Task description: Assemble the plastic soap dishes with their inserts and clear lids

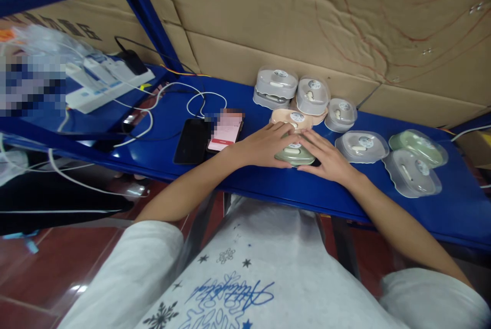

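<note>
A small green plastic box with a clear lid (294, 155) sits near the front edge of the blue shelf, between my two hands. My left hand (270, 144) wraps its left side, fingers reaching over the top. From the right, my right hand (324, 157) grips the same box, fingers on the lid and thumb low at the front. The fingers hide much of the lid. Just behind stands a peach box (289, 116) with a round label, partly covered by my left fingers. A clear-lidded box (362, 146) lies to the right of my right hand.
Stacked clear-lidded boxes (276, 82) stand against the cardboard (245, 27). Further right are another green box (420, 147) and a grey box (412, 173). Left lie a black phone (191, 142), a lit phone (226, 132) and white cables (151, 114) running to a power strip (111, 91).
</note>
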A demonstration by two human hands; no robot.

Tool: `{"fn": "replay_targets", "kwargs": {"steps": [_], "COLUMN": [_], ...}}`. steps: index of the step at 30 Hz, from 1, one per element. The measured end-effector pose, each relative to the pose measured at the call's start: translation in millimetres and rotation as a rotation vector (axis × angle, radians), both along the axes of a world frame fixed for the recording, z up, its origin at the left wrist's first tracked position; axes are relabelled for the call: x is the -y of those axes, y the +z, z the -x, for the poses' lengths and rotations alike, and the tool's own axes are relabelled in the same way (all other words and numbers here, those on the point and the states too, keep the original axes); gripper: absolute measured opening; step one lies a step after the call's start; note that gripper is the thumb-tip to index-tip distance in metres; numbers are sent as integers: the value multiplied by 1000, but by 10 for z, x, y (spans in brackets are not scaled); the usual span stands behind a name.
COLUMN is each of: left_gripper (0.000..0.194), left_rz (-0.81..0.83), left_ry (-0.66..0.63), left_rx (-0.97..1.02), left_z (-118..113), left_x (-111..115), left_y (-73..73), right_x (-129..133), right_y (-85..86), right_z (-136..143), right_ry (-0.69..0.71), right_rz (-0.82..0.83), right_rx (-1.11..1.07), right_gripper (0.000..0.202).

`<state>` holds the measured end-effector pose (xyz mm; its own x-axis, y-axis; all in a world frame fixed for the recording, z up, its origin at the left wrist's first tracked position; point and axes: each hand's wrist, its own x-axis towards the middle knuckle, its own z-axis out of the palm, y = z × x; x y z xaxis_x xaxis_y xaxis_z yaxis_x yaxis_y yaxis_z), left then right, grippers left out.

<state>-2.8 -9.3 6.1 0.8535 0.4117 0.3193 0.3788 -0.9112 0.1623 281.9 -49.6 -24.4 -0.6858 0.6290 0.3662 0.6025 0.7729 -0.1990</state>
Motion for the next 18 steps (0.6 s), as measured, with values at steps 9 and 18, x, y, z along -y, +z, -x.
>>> {"fn": "replay_targets", "kwargs": {"steps": [9,18], "left_gripper": [60,59], "left_rz": [-17,-18], "left_ry": [9,14], "left_rx": [-23,-27], "left_z": [-9,-4], "left_x": [22,17], "left_y": [31,37], "right_x": [32,-3], "right_y": [-7,25], "right_z": [18,35], "right_ry": [-20,2], "right_rz": [1,6], "right_rx": [3,7], "right_gripper": [89,87]}}
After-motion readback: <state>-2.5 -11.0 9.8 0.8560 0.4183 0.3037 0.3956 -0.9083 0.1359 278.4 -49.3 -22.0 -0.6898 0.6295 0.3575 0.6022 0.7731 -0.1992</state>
